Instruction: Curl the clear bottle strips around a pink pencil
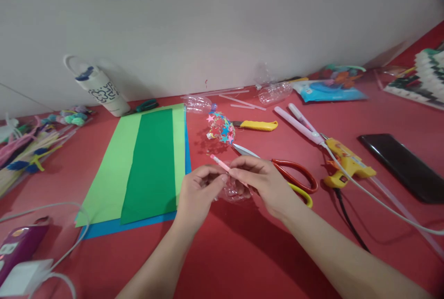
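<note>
Between my two hands is a clear plastic piece (237,193), perhaps cut from a bottle, partly covered by my fingers. My left hand (203,185) is closed on its left side. A slim pink pencil (221,163) slants across the piece, pinched in my right hand (262,178), its far end tilted up and left. Just behind my right hand lie scissors (300,176) with red and yellow handles, blades pointing left. Farther back sits a clear rounded plastic piece decorated with colored stars (225,133), close to a yellow utility knife (258,126).
Green and blue sheets (149,169) lie left. A white tumbler (104,93) stands behind them. On the right are a pink styling iron (298,125), yellow glue gun (342,158) with cords, and black phone (404,167). Plastic bottle pieces (275,93) and wipes (331,91) line the wall.
</note>
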A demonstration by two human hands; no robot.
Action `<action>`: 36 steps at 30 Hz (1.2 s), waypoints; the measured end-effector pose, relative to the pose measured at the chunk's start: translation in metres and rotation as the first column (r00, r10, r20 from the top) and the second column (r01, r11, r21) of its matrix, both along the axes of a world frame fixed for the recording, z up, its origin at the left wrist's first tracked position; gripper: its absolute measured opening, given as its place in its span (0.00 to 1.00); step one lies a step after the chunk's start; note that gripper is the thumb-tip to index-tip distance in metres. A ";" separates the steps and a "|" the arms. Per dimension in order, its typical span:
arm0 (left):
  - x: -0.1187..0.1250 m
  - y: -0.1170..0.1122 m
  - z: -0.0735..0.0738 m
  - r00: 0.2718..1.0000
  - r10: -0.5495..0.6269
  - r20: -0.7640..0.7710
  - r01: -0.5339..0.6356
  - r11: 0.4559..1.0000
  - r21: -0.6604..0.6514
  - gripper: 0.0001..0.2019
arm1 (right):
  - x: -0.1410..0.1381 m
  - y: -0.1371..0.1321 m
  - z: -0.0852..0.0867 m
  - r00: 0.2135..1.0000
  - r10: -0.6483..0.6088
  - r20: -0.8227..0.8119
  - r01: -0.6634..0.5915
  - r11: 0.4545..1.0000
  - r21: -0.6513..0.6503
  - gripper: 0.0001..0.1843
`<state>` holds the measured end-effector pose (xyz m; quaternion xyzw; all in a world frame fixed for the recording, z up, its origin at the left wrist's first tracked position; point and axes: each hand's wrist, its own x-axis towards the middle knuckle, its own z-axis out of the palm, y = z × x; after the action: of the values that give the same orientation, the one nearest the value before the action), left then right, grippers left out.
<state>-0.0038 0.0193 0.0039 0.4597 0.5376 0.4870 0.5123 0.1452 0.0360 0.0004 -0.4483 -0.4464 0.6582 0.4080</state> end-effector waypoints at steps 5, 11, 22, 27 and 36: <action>0.000 -0.001 0.001 0.997 -0.030 -0.076 0.035 0.997 0.066 0.02 | -0.001 0.000 0.003 0.999 -0.015 0.043 0.014 0.999 0.045 0.08; 0.003 -0.003 -0.001 0.987 0.047 -0.154 -0.029 0.992 0.121 0.01 | 0.000 -0.003 0.004 0.995 -0.029 0.100 0.020 0.995 0.095 0.08; 0.002 -0.004 -0.004 0.998 0.045 -0.042 -0.044 0.998 0.037 0.02 | -0.002 -0.003 0.006 0.994 -0.014 0.112 0.002 0.994 0.108 0.10; 0.006 -0.005 -0.003 0.989 0.094 -0.118 -0.085 0.993 0.082 0.02 | -0.003 -0.006 0.010 0.979 -0.037 0.202 -0.006 0.978 0.206 0.10; 0.008 -0.008 -0.007 0.966 0.141 -0.218 -0.115 0.985 0.129 0.02 | -0.005 -0.011 0.005 0.938 -0.051 0.342 -0.068 0.942 0.328 0.12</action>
<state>0.0045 0.0109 -0.0035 0.5052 0.5920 0.4939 0.3878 0.1399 0.0252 0.0053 -0.4790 -0.6185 0.4853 0.3906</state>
